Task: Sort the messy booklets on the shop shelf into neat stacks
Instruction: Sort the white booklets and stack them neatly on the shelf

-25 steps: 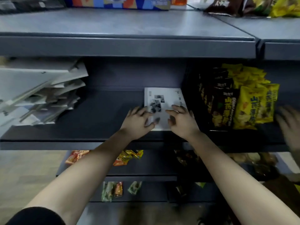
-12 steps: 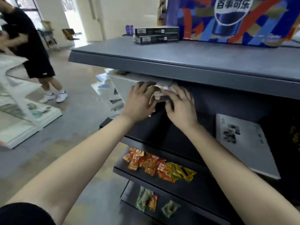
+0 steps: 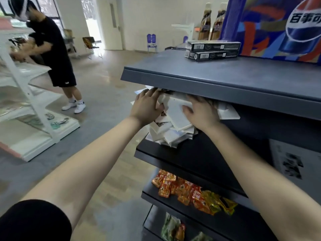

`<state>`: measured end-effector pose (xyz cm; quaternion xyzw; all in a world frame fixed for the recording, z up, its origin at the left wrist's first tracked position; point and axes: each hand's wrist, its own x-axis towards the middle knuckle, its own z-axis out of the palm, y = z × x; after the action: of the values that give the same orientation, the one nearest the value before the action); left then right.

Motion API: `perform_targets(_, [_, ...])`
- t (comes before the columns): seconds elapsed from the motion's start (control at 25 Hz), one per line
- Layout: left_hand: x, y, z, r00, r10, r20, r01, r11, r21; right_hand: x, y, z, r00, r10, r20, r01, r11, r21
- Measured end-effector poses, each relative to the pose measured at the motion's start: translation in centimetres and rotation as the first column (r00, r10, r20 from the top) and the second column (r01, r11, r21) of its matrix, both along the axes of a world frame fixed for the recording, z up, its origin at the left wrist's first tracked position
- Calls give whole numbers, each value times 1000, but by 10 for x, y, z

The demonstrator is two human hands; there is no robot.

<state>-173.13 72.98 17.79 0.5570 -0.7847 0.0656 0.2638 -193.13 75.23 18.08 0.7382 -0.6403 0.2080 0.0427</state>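
While both of our hands are up on the messy pile, nothing looks lifted yet. Our left hand (image 3: 147,106) lies on the left top of the booklet pile (image 3: 173,134), fingers fairly straight and spread, tips tucked under the lip of the upper shelf (image 3: 208,84). Our right hand (image 3: 202,112) sits on a tilted white booklet (image 3: 177,115) between the two hands, thumb across its face. Its fingers run under the upper shelf, so we cannot tell if it pinches or just presses.

The pile leans and fans out below both hands, lower corners right at the front edge of the middle shelf (image 3: 173,159). Risks, as we judge them:
- Pulling the white booklet out could drag loose ones beneath it off the edge, down toward the snack packets (image 3: 182,186) below the hands.
- Slick covers may slide.
- Knuckles could catch the upper shelf lip.

One flat booklet (image 3: 293,164) lies well to the right of the right hand.
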Motion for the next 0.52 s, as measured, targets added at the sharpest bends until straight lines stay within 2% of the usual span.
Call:
perform_targets(0.08, [-4,-12,-3,998,-51,-21,52,995,82,-2,-8,-5,994,-86,-64,91,993,79])
perform_targets(0.16, [-7,-21,-7,995,-83,-47,89,985,149,-2,-12,-13,985,-119,-129,127,990,59])
perform_targets(0.28, [-6,-34,-15,994,-86,-69,96,981,170,-1,-13,-15,983,-119,-143,121,993,7])
perform_targets(0.52, [-6,-46,-20,987,-47,-154,72,983,166,-2,-14,-19,984,-133,-119,135,991,9])
